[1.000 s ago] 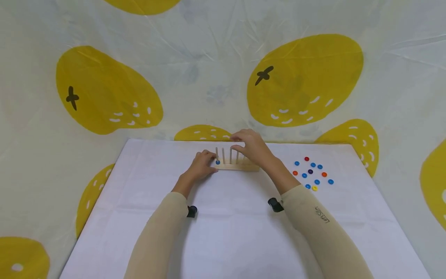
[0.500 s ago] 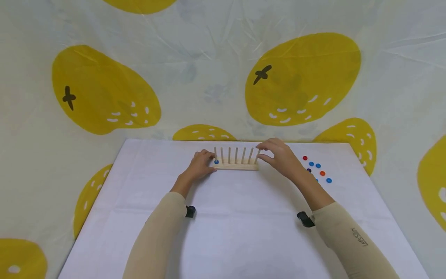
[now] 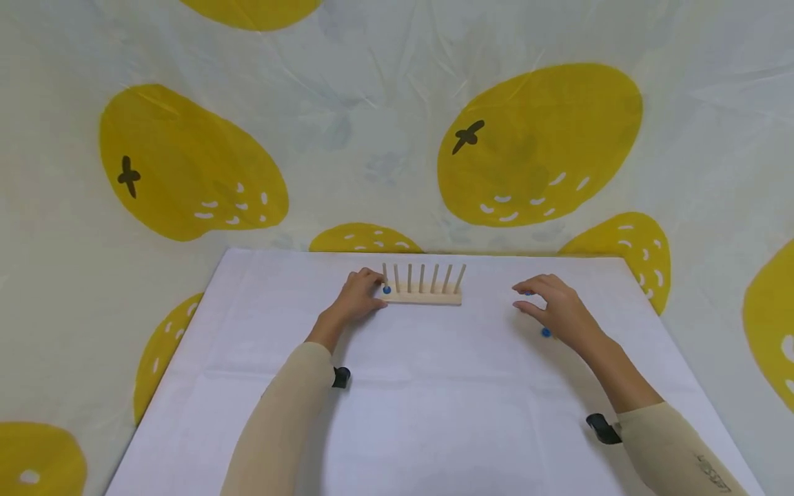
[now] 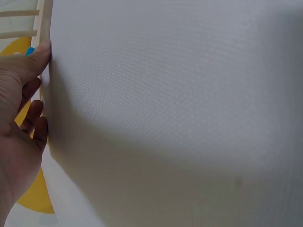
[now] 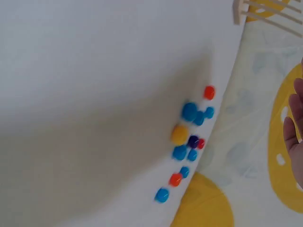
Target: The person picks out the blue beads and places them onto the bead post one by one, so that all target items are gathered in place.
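Observation:
A pale wooden peg rack [image 3: 428, 298] stands near the table's far edge, with several upright pegs in a row. One blue bead [image 3: 387, 290] sits low on the leftmost peg. My left hand [image 3: 355, 297] grips the rack's left end, thumb at the front and fingers behind. In the left wrist view the thumb [image 4: 43, 49] lies against the wooden base. To the right of the rack, my right hand [image 3: 561, 310] hovers over the loose beads, thumb and fingers apart with nothing pinched. It hides most of them from the head view; a blue bead [image 3: 546, 332] shows below it.
In the right wrist view the scattered beads include a yellow one [image 5: 180, 135], a dark purple one [image 5: 193, 141], a red one [image 5: 209, 92] and several blue ones. A white cloth [image 3: 409, 413] covers the table. Behind it hangs a fabric backdrop [image 3: 372, 138] with yellow fruit prints.
My right hand has moved right from above the rack's pegs, past the rightmost peg, to over the loose beads. My left hand has stayed at the rack's left end.

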Tool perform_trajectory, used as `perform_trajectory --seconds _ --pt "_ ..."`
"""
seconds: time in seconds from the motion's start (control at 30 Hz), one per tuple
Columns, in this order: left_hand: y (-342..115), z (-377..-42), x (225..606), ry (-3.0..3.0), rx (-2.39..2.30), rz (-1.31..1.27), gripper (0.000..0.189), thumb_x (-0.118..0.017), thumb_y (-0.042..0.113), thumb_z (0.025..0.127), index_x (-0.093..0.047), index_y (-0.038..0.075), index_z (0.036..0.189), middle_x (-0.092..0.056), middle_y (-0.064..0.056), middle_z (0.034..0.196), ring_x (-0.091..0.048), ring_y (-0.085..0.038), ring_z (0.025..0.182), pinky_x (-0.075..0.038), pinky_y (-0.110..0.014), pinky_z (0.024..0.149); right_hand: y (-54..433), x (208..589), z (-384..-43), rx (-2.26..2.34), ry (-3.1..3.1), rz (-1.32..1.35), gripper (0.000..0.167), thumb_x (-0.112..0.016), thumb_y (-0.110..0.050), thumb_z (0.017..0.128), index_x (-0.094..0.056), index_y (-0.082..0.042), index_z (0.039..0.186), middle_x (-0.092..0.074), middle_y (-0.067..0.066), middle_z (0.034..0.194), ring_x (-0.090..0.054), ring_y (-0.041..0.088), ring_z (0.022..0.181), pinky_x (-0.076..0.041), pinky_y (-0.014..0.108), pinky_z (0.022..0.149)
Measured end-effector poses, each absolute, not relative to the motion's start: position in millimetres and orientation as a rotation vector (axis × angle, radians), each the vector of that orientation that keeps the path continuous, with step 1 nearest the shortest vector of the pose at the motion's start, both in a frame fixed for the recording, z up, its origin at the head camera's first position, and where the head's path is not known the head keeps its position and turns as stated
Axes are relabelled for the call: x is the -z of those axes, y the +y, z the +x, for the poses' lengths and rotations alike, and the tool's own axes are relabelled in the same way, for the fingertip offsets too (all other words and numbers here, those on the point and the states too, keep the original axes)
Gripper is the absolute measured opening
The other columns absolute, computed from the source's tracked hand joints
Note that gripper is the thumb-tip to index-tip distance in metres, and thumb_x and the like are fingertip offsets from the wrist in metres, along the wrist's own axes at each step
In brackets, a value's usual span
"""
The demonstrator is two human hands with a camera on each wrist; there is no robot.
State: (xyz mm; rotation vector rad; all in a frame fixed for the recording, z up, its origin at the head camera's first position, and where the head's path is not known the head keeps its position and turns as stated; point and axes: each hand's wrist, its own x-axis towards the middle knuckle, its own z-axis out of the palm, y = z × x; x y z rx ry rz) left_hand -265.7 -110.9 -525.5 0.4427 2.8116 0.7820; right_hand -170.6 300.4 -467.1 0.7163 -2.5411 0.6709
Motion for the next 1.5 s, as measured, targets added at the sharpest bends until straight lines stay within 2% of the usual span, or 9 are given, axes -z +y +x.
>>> perform_trajectory --seconds 0.1,0.2,0.43,0.63,0.87,1.23,1.5 --pt "-110.9 -265.1 526.9 2.814 -0.776 0.453 0.059 -0.085 0.026 0.087 -0.062 0.01 0.139 -0.055 -0.01 0.146 -0.047 -0.032 0.132 -0.038 -0.045 0.117 314.0 476.7 -163.3 -0.643 -2.644 0.648 0.035 -0.09 -0.004 0.076 -0.076 -0.007 0.108 -0.074 0.006 0.098 -0.062 0.023 0.092 -0.053 0.024 0.074" --pt "-110.9 -265.2 527.4 2.814 -0.772 0.452 0.059 -0.084 0.026 0.087 -0.062 0.011 0.14 -0.054 -0.01 0.146 -0.046 -0.032 0.132 -0.038 -0.045 0.118 325.8 485.6 -158.1 -0.62 -2.746 0.576 0.032 -0.088 -0.008 0.079 -0.077 -0.008 0.11 -0.074 0.007 0.1 -0.061 0.024 0.094 -0.057 0.039 0.076" --pt "-110.4 -265.5 528.4 2.805 -0.784 0.427 0.058 -0.084 0.026 0.088 -0.062 0.011 0.14 -0.054 -0.009 0.147 -0.045 -0.03 0.134 -0.037 -0.045 0.119 346.5 501.4 -148.1 -0.611 -2.883 0.483 0.027 -0.084 -0.014 0.085 -0.077 -0.009 0.111 -0.075 0.007 0.104 -0.057 0.026 0.105 -0.054 0.05 0.09" --pt "-110.0 -266.5 528.6 2.802 -0.779 0.43 0.058 -0.084 0.026 0.088 -0.061 0.011 0.14 -0.054 -0.009 0.147 -0.044 -0.031 0.136 -0.036 -0.045 0.12 354.8 506.7 -141.8 -0.591 -3.025 0.414 0.031 -0.083 -0.02 0.087 -0.077 -0.008 0.115 -0.074 0.016 0.114 -0.057 0.038 0.112 -0.05 0.062 0.096" --pt "-109.3 -266.2 528.3 2.791 -0.776 0.408 0.058 -0.083 0.026 0.088 -0.061 0.012 0.14 -0.053 -0.008 0.147 -0.044 -0.03 0.136 -0.036 -0.044 0.121 360.5 514.5 -139.0 -0.51 -3.059 0.444 0.032 -0.085 -0.021 0.085 -0.078 -0.008 0.114 -0.073 0.018 0.116 -0.057 0.041 0.114 -0.047 0.064 0.097" --pt "-109.1 -265.3 526.6 2.794 -0.771 0.395 0.058 -0.083 0.027 0.089 -0.061 0.013 0.141 -0.053 -0.008 0.148 -0.044 -0.029 0.136 -0.036 -0.044 0.121 365.1 519.9 -141.1 -0.446 -3.066 0.455 0.024 -0.083 -0.019 0.087 -0.079 -0.012 0.109 -0.074 0.016 0.112 -0.056 0.041 0.112 -0.047 0.063 0.089" --pt "-108.6 -263.6 524.9 2.802 -0.776 0.402 0.058 -0.084 0.026 0.088 -0.062 0.011 0.14 -0.054 -0.009 0.147 -0.045 -0.03 0.133 -0.037 -0.044 0.119 364.1 520.3 -140.9 -0.472 -3.084 0.433 0.022 -0.082 -0.018 0.087 -0.078 -0.013 0.108 -0.073 0.016 0.112 -0.054 0.04 0.112 -0.046 0.061 0.088"
